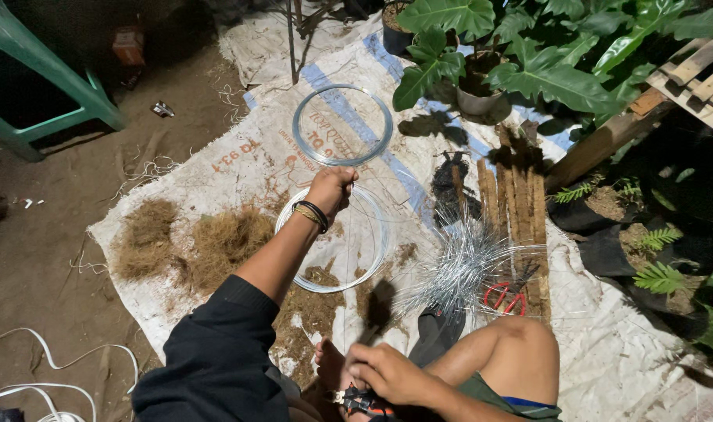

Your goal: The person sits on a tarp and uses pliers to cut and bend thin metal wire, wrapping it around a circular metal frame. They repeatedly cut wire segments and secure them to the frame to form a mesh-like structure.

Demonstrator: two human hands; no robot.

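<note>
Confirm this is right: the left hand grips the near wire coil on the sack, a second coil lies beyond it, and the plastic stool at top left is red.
One detail is wrong: the stool is green, not red, as the head view shows. The rest stands: the left hand grips the near wire coil, and a second coil lies beyond it on the sack.

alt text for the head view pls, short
Seen from above, a seated person's left hand grips a coil of wire lying on a white sack cloth, while the right hand holds red-handled pliers near the knee. A second wire coil, cut wire pieces, coconut fibre and potted plants surround them.
</note>
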